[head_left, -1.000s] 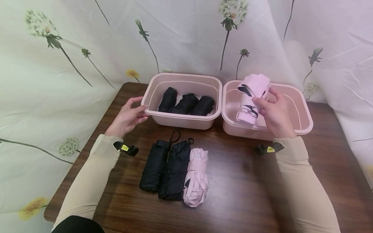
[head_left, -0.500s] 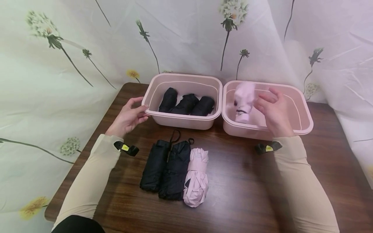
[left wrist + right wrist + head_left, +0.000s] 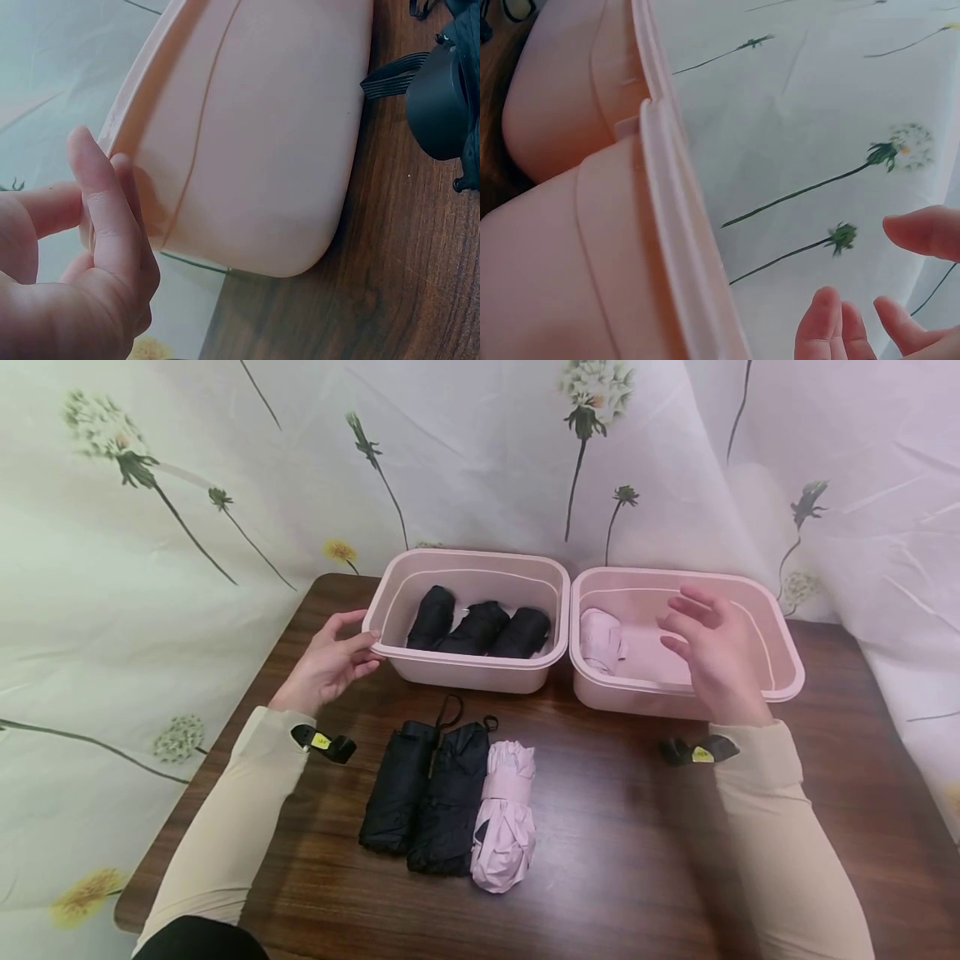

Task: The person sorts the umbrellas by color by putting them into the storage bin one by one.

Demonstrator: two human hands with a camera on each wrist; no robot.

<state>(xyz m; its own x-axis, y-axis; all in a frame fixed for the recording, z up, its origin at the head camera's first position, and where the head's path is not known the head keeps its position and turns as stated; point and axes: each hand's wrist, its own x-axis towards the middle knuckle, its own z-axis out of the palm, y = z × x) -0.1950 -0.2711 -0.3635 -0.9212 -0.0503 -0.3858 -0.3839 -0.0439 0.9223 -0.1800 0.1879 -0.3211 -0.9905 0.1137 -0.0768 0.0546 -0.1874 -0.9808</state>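
My left hand point(image 3: 326, 662) pinches the rim of the left pink bin point(image 3: 480, 675) at its near left corner; the left wrist view shows thumb and fingers on either side of that rim. Several folded black umbrellas point(image 3: 480, 628) lie inside this bin. Over the right pink bin point(image 3: 757, 685) hovers my right hand point(image 3: 712, 643), fingers spread and loosely bent, holding nothing. A folded pink umbrella point(image 3: 602, 642) rests in that bin against its left end, partly hidden by the near wall. In the right wrist view the fingers point(image 3: 821, 330) are apart from the bin.
Two folded black umbrellas point(image 3: 397, 789) and a folded pink umbrella point(image 3: 506, 818) lie side by side on the brown wooden table point(image 3: 600, 860), in front of the bins. A flower-patterned cloth point(image 3: 480, 452) hangs behind the bins. The two bins stand end to end.
The right hand has let go of the pink umbrella, which has dropped into the right bin and lies at its left end. The left hand has stayed on the left bin's rim.
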